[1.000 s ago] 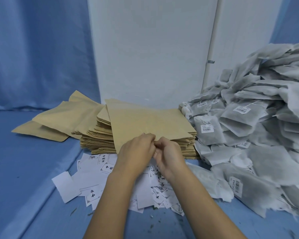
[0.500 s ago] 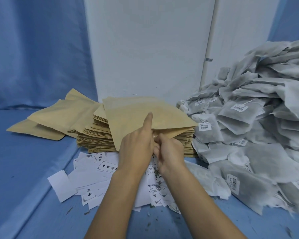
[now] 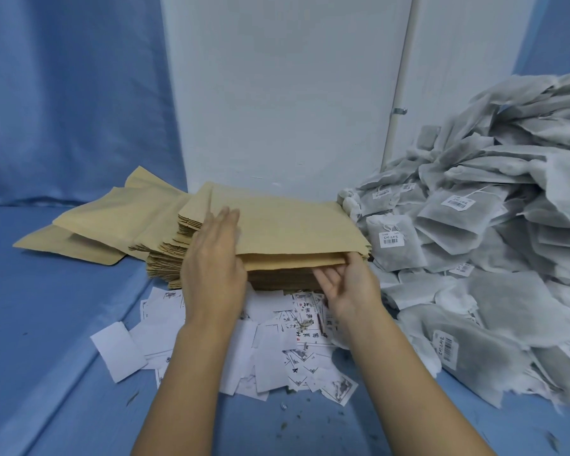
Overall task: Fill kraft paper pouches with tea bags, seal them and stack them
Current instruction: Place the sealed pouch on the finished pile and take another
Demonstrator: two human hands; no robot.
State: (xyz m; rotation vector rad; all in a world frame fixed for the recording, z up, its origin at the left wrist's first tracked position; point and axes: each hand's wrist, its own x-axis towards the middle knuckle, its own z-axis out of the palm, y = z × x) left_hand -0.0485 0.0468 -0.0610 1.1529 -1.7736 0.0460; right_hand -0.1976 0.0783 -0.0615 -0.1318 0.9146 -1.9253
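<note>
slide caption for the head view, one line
Top kraft pouch under the flat left hand, right hand at its front edge, tea bags heaped alongside.

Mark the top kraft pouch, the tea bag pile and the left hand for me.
top kraft pouch [image 3: 293,225], head view, bare middle of its upper face.
tea bag pile [image 3: 494,291], head view, a grey bag low in the heap.
left hand [image 3: 211,268], head view, back of the hand.

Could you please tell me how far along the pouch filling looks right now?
Done: nothing certain; whether the loose brown kraft paper pouches beside the thick pouch stack are filled is unclear. In hand: left hand flat on the top kraft pouch, right hand at its near edge. Left: that stack and the big heap of grey tea bags.
</note>
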